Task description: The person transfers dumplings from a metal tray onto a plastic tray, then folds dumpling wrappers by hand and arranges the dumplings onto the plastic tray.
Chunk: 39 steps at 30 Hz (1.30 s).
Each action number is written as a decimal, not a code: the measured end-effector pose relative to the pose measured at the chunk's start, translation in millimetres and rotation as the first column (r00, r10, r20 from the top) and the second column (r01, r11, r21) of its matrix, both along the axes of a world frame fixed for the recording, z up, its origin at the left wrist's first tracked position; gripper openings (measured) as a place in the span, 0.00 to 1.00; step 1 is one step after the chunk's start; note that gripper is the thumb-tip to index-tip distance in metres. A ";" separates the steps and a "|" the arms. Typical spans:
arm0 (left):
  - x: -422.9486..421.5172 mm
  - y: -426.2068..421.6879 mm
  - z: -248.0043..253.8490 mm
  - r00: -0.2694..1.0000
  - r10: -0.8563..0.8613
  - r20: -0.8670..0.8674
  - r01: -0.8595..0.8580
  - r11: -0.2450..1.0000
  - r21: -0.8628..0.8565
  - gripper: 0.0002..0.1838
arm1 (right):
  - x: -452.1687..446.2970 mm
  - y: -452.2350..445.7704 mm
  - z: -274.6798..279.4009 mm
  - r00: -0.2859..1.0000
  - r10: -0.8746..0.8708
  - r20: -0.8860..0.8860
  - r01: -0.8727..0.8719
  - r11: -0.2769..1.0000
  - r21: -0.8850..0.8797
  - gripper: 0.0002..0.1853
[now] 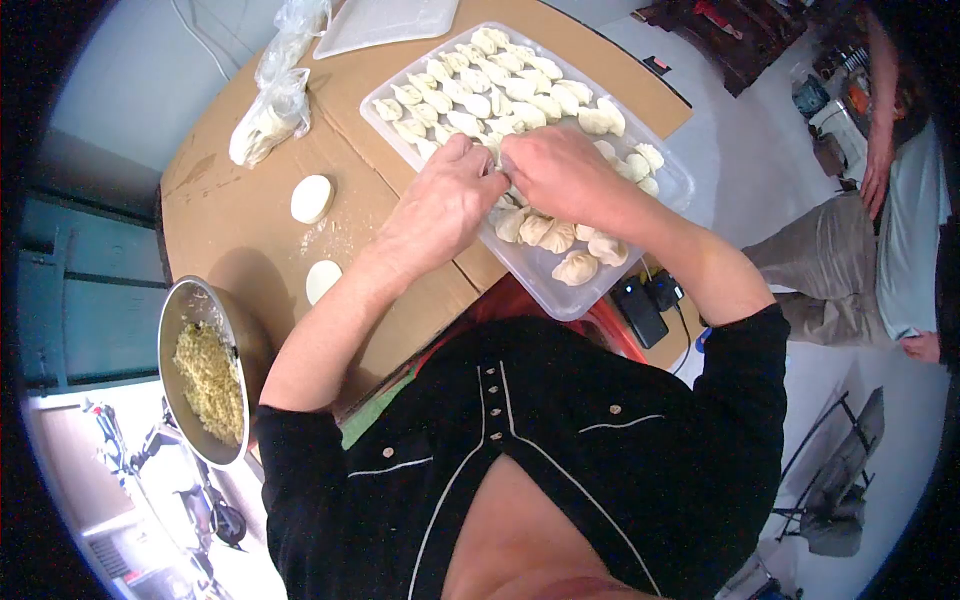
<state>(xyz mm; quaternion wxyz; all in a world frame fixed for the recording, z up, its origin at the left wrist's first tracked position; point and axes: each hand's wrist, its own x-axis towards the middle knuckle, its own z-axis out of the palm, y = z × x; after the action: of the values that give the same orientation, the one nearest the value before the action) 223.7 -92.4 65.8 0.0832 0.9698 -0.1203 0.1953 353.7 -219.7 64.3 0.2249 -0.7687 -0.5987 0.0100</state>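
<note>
My left hand [449, 198] and my right hand [561, 174] meet above a clear plastic tray [560, 299], with fingers curled and pinched together. Whatever lies between the fingertips is hidden by the hands. Rows of pale dumplings [486, 82] fill the far part of the tray. Pleated, rounder dumplings [548, 233] sit in its near part, below my right hand. Left of my left hand, a round dough wrapper [312, 199] lies on the cardboard table top [270, 215], and another wrapper [323, 281] lies nearer me beside scattered flour.
A metal bowl [243, 440] of yellowish filling [209, 382] stands at the table's left edge. Farther back are a plastic bag [275, 112] and a white tray [385, 22]. A black device [640, 312] with a cable is right of the dumpling tray. Another person's arm [882, 120] shows at right.
</note>
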 end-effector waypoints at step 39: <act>-5.7 -1.6 9.9 0.996 -0.025 -0.085 0.012 0.989 -0.147 0.15 | 54.1 -54.8 6.6 0.985 0.066 0.163 -0.062 0.998 -0.029 0.08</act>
<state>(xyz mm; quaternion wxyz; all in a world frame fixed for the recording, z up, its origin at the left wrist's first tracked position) 218.0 -94.0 75.7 0.1609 0.9675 -0.1111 0.1606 407.8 -274.5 70.9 0.1655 -0.7500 -0.6392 -0.0388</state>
